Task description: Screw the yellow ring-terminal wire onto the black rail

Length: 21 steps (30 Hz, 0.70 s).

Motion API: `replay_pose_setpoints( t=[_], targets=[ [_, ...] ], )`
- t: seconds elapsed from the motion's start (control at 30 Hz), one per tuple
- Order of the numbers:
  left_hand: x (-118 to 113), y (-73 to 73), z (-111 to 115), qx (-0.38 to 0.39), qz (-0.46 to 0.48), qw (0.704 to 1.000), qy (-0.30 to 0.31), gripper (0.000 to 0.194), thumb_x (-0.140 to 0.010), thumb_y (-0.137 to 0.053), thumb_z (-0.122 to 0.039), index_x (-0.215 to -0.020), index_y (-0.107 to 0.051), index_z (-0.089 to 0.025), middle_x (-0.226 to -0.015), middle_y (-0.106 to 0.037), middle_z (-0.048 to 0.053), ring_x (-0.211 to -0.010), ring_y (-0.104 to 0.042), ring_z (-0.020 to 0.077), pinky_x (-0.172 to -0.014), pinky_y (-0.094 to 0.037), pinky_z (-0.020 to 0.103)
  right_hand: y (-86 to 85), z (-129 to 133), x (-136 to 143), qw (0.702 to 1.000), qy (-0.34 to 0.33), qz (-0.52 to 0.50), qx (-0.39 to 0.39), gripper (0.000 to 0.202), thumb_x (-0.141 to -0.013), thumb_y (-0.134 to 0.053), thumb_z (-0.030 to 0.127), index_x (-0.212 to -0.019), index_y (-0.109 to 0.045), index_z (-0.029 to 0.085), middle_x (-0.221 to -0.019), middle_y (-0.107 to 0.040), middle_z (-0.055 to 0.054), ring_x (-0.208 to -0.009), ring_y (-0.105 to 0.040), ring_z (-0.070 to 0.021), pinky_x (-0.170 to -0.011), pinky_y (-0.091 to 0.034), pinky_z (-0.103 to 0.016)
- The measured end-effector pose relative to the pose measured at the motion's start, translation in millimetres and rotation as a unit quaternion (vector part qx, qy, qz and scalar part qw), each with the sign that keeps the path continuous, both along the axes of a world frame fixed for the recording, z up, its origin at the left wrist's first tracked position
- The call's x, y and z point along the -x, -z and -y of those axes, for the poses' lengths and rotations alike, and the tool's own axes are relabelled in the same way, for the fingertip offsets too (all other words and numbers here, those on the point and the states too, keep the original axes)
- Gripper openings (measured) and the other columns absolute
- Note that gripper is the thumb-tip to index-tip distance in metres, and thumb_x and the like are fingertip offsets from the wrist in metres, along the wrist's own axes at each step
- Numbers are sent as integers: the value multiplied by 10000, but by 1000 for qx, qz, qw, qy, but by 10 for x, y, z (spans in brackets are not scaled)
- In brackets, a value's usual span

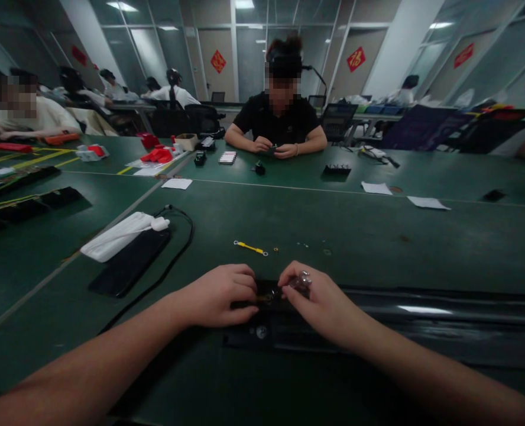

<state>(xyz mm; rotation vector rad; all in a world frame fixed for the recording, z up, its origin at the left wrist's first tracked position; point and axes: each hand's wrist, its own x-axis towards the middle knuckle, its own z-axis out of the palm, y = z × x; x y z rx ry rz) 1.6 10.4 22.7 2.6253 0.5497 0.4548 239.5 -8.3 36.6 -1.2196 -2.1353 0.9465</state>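
Right hand point(318, 299) pinching shiny metal piece point(305, 277), left hand point(227, 294) curled at black bar point(399, 324), hold unclear

Long black rail point(399, 310), flat, silvery tool point(305, 279) at its left end

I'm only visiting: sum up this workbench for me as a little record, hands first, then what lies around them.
Left hand: the left hand is at the near end of a long black bar
Right hand: the right hand holds a shiny metal thing, kind unclear
Ahead: yellow strap with ring ends, beside a tiny ring
Off to the left: black cable
Opposite: seated person in a dark top
Surface: green table
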Motion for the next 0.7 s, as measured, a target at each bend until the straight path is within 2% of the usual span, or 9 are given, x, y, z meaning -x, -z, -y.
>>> replay_pose_setpoints(
  t=[0.3, 0.7],
  targets=[
    [-16, 17, 18, -7, 3, 1000, -17, 80, -861, -596, -205, -874, -667, -172, -831, -677, 58, -903, -577, 224, -819, -478, 343, 1, 46, 0, 1000, -9, -17, -15, 154, -856, -505, 72, -890, -580, 202, -844, -602, 0, -759, -560, -149, -686, -424, -261],
    [-19, 7, 20, -2, -10, 1000, -23, 109, -865, -580, -222, -888, -676, -175, -813, -669, 56, -884, -573, 217, -819, -479, 336, 19, 47, -5, 999, -24, -44, -20, 152, -877, -484, 77, -889, -575, 198, -826, -588, 0, -757, -552, -147, -694, -421, -261]
  ],
)
